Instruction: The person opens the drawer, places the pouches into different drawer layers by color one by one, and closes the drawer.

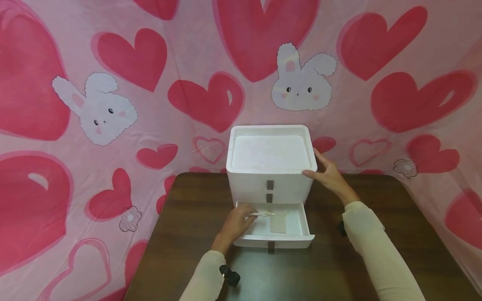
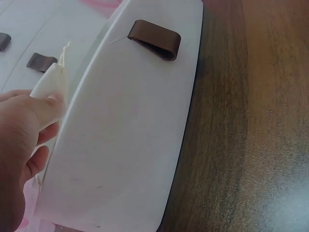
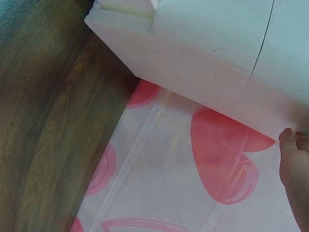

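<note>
A white drawer unit stands on the table with its bottom drawer pulled out. Over the left side of that drawer, my left hand pinches a white tag-like piece between thumb and fingers. A thin cream string shows at the tip of this piece. A flat beige tag lies on the drawer floor, right of the hand. My right hand rests against the upper right side of the unit, thumb at the top's front corner; the right wrist view shows only part of it.
Brown tab pulls mark the unit's drawer fronts. The dark wooden table extends on both sides, and a pink heart-and-rabbit cloth hangs behind. Black bands with small devices sit at the wrists.
</note>
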`<action>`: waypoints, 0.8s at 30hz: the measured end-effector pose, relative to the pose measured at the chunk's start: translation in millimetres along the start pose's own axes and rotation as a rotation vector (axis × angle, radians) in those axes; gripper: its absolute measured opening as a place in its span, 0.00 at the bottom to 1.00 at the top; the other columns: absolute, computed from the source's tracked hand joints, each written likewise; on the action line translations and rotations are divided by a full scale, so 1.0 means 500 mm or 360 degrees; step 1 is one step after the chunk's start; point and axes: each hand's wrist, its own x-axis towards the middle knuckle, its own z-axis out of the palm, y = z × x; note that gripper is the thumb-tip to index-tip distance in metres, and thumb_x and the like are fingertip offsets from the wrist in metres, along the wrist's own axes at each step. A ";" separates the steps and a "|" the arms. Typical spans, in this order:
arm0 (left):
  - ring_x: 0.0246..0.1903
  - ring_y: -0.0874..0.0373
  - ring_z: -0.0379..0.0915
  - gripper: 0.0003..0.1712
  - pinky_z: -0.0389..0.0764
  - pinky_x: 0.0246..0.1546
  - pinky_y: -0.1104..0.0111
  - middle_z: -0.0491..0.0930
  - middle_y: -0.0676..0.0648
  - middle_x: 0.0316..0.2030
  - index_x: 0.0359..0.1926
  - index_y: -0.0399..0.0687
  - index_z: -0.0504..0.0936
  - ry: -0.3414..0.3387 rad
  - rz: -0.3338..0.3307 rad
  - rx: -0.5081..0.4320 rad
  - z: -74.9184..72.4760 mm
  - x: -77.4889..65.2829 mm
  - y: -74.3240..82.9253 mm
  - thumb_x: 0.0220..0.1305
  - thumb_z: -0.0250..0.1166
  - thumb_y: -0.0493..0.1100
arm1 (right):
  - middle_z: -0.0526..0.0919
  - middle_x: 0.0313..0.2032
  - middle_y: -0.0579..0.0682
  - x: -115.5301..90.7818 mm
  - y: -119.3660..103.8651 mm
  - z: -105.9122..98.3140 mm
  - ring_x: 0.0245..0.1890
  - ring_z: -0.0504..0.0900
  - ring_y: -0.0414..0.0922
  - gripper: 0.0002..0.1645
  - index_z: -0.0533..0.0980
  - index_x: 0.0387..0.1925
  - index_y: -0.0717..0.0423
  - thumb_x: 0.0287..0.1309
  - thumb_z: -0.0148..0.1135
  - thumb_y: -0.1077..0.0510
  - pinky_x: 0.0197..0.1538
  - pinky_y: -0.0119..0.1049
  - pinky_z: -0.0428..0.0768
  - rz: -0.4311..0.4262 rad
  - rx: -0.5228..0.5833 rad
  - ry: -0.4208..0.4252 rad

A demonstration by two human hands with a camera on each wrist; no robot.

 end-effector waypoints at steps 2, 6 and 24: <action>0.44 0.57 0.84 0.09 0.87 0.49 0.62 0.88 0.50 0.43 0.45 0.49 0.89 -0.0024 -0.0006 -0.0020 0.003 -0.001 0.000 0.64 0.71 0.41 | 0.52 0.81 0.54 0.000 0.000 0.001 0.76 0.59 0.55 0.58 0.46 0.81 0.47 0.59 0.70 0.63 0.77 0.52 0.63 -0.0006 -0.0003 -0.0002; 0.53 0.53 0.83 0.20 0.85 0.56 0.57 0.86 0.48 0.52 0.54 0.47 0.86 -0.0064 -0.0009 -0.0004 0.006 -0.004 0.002 0.64 0.72 0.48 | 0.51 0.81 0.54 0.000 0.000 0.001 0.77 0.56 0.56 0.59 0.46 0.81 0.48 0.59 0.71 0.63 0.78 0.58 0.59 -0.0005 0.0008 0.0009; 0.54 0.54 0.84 0.20 0.85 0.57 0.53 0.88 0.51 0.52 0.54 0.52 0.87 0.0120 0.0006 -0.0019 -0.036 -0.036 0.010 0.64 0.70 0.52 | 0.52 0.81 0.55 -0.002 -0.002 0.002 0.70 0.67 0.49 0.59 0.44 0.82 0.46 0.61 0.70 0.62 0.60 0.17 0.74 0.0010 0.0067 -0.0017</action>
